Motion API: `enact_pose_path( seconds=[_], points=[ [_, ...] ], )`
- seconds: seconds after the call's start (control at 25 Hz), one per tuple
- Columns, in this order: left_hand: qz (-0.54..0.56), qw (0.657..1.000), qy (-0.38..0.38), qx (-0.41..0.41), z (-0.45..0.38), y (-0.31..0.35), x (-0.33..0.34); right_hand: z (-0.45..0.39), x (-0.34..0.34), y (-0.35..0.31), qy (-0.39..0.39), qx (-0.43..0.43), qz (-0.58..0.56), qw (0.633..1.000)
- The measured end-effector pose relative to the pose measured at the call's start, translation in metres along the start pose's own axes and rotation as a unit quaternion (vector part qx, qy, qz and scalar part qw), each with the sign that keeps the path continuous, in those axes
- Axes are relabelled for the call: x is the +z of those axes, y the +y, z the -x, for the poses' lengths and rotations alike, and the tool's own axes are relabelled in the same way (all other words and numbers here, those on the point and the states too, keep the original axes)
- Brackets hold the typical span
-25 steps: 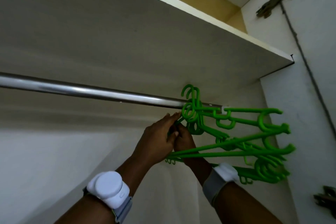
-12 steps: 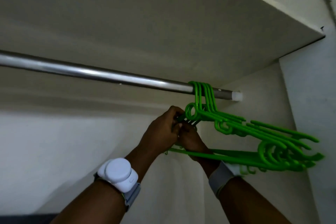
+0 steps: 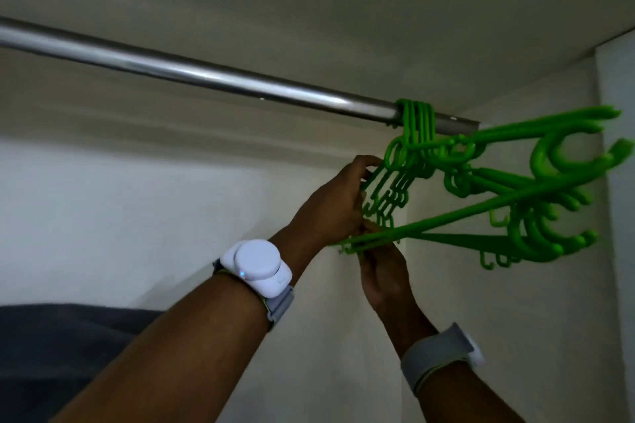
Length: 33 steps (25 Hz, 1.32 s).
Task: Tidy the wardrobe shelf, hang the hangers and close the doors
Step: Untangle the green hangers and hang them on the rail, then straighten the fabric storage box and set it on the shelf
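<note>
Both grips pinch the bunch of green hangers: the left hand curls its fingers round the near shoulder ends, and the right hand, just below it, nips the bottom bars. Their hooks sit together over the metal rail near its right end, bodies tilted out toward the right wall. Each wrist wears a white band. Something dark grey lies at lower left.

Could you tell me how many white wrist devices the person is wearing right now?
2: one on the left wrist, facing the camera, and one on the right wrist, mostly turned away. None seems hidden.
</note>
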<state>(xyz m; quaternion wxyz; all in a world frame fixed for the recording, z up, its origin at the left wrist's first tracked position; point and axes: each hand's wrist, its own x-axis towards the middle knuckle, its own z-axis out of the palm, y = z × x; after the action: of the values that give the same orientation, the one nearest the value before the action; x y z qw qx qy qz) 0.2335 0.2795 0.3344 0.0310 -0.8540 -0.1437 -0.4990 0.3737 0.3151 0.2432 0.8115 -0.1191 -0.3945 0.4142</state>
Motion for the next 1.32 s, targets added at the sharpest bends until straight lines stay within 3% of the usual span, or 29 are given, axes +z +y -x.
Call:
enact_pose_path(
  seconds=[0.08,0.16,0.24,0.36,0.52,0.64,0.72,0.84,0.88,0.96,1.04,1.12,1.16,1.24,1.32],
  points=[
    [-0.064,0.998,0.005,-0.008,0.01,0.0,-0.006,0.016,-0.015,0.025,0.094,0.009,0.03,0.995],
    [-0.12,0.992,0.036,-0.012,0.028,-0.003,-0.014,0.038,-0.032,0.051,0.123,0.05,0.123,0.984],
    [-0.111,0.992,0.057,-0.031,0.06,-0.006,-0.024,0.063,-0.042,0.074,0.086,0.112,0.233,0.962],
    [-0.088,0.991,0.017,-0.102,0.121,-0.019,-0.042,0.095,-0.034,0.097,0.017,0.181,0.339,0.923],
    [-0.012,0.977,0.017,-0.211,0.212,-0.048,-0.086,0.131,0.0,0.116,-0.105,0.171,0.436,0.877],
    [0.026,0.965,0.051,-0.258,0.277,-0.058,-0.116,0.158,0.028,0.134,-0.194,0.116,0.505,0.833],
    [0.009,0.969,0.062,-0.241,0.307,-0.053,-0.124,0.182,0.045,0.147,-0.195,0.045,0.565,0.8],
    [-0.041,0.978,0.032,-0.203,0.339,-0.049,-0.122,0.215,0.056,0.159,-0.091,-0.187,0.632,0.747],
    [-0.039,0.977,0.014,-0.21,0.35,-0.051,-0.117,0.224,0.055,0.159,-0.093,-0.27,0.627,0.725],
    [-0.031,0.966,-0.019,-0.257,0.38,-0.058,-0.114,0.245,0.055,0.162,-0.203,-0.365,0.619,0.666],
    [-0.055,0.948,-0.068,-0.305,0.409,-0.069,-0.116,0.271,0.056,0.172,-0.332,-0.38,0.635,0.585],
    [-0.09,0.93,-0.116,-0.337,0.429,-0.081,-0.118,0.291,0.056,0.182,-0.383,-0.358,0.665,0.533],
    [-0.109,0.923,-0.127,-0.347,0.435,-0.087,-0.117,0.298,0.055,0.186,-0.378,-0.341,0.675,0.533],
    [-0.148,0.914,-0.11,-0.361,0.443,-0.106,-0.116,0.302,0.053,0.194,-0.345,-0.295,0.687,0.568],
    [-0.194,0.887,-0.039,-0.417,0.445,-0.126,-0.115,0.299,0.05,0.205,-0.34,-0.253,0.717,0.554]
  ],
)
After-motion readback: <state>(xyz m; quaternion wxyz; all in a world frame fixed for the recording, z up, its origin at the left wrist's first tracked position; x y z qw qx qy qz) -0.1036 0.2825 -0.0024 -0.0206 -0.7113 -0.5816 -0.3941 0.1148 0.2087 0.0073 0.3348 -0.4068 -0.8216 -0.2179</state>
